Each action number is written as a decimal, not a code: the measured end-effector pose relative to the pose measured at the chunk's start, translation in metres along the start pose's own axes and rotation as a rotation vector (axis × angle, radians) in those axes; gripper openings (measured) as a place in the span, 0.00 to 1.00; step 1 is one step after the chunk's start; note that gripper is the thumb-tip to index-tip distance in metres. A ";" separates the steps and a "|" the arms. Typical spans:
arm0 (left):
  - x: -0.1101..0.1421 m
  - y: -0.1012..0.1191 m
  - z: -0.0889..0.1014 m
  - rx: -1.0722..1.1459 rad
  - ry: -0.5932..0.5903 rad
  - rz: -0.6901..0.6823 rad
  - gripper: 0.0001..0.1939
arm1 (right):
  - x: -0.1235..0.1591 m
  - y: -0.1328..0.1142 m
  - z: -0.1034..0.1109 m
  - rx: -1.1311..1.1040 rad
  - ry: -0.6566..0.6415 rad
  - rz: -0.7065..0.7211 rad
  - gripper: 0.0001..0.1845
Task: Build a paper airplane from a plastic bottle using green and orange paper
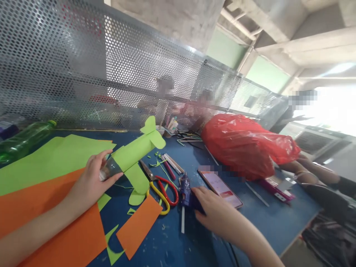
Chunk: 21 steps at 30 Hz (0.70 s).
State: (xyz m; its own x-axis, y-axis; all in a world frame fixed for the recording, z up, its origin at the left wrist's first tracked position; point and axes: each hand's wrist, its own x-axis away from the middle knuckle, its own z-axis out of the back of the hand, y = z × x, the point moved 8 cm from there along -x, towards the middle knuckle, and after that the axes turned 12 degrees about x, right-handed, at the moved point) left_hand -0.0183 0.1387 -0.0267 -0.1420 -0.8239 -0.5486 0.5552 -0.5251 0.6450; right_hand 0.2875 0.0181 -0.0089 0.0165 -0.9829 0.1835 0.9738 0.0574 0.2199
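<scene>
My left hand [96, 170] is wrapped around the bare end of a clear plastic bottle [111, 167]. Light green paper [133, 150] covers the rest of the bottle, with rounded paper flaps at its far end. Below it lies another green paper piece [137, 181] with rounded ends. My right hand [213, 207] grips the handle of a dark blue glue gun [185, 191], which lies on the table with a white glue stick [183, 219] sticking out of its back. Between the hands are scissors [160, 189] with red and yellow handles, blades apart, and an orange paper strip [139, 226].
Green sheets [55, 155] and orange sheets [69, 222] cover the left of the blue table [280, 218]. A green bottle [26, 141] lies behind them. Markers [172, 165], a phone [221, 187] and a red plastic bag [239, 144] are farther off. Another person's arms [303, 170] rest at right.
</scene>
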 end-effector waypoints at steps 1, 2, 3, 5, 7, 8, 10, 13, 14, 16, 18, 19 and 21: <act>0.000 -0.001 -0.001 -0.007 0.001 -0.009 0.32 | 0.001 -0.001 -0.004 -0.006 0.046 -0.033 0.25; 0.000 -0.001 -0.001 -0.006 0.004 -0.022 0.32 | 0.002 -0.001 -0.007 -0.026 0.083 -0.067 0.26; 0.000 -0.001 -0.001 0.000 0.001 -0.035 0.32 | 0.003 -0.002 -0.009 -0.056 0.114 -0.094 0.27; 0.000 -0.001 -0.002 0.015 0.001 -0.062 0.32 | 0.005 -0.002 -0.012 -0.126 0.169 -0.138 0.25; 0.001 0.000 -0.001 0.023 0.007 -0.087 0.32 | 0.011 -0.002 -0.011 -0.200 0.232 -0.171 0.25; 0.002 0.001 -0.001 0.020 0.005 -0.097 0.31 | 0.015 -0.001 -0.010 -0.238 0.274 -0.187 0.25; 0.003 0.007 0.000 0.007 0.019 -0.123 0.31 | 0.026 -0.001 -0.005 -0.320 0.363 -0.210 0.24; 0.007 0.019 0.003 0.003 0.035 -0.175 0.28 | 0.045 -0.004 0.008 -0.431 0.498 -0.242 0.18; 0.008 0.024 0.003 0.009 0.035 -0.196 0.26 | 0.051 -0.005 0.015 -0.457 0.548 -0.268 0.15; 0.010 0.035 0.003 0.020 0.009 -0.250 0.24 | 0.062 -0.009 0.030 -0.510 0.635 -0.313 0.07; 0.013 0.044 0.002 0.016 -0.024 -0.313 0.22 | 0.064 -0.023 0.046 -0.608 0.671 -0.234 0.06; 0.014 0.048 0.001 0.009 -0.035 -0.342 0.21 | 0.062 -0.032 0.055 -0.655 0.672 -0.171 0.07; 0.016 0.053 0.001 -0.009 -0.054 -0.387 0.21 | 0.055 -0.051 0.069 -0.697 0.644 -0.053 0.08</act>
State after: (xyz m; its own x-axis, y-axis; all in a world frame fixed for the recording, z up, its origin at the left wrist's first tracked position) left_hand 0.0079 0.0976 -0.0004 -0.3847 -0.5756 -0.7216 0.4596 -0.7974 0.3911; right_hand 0.2236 -0.0266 0.0561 -0.1125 -0.9008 -0.4195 0.8897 0.0967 -0.4463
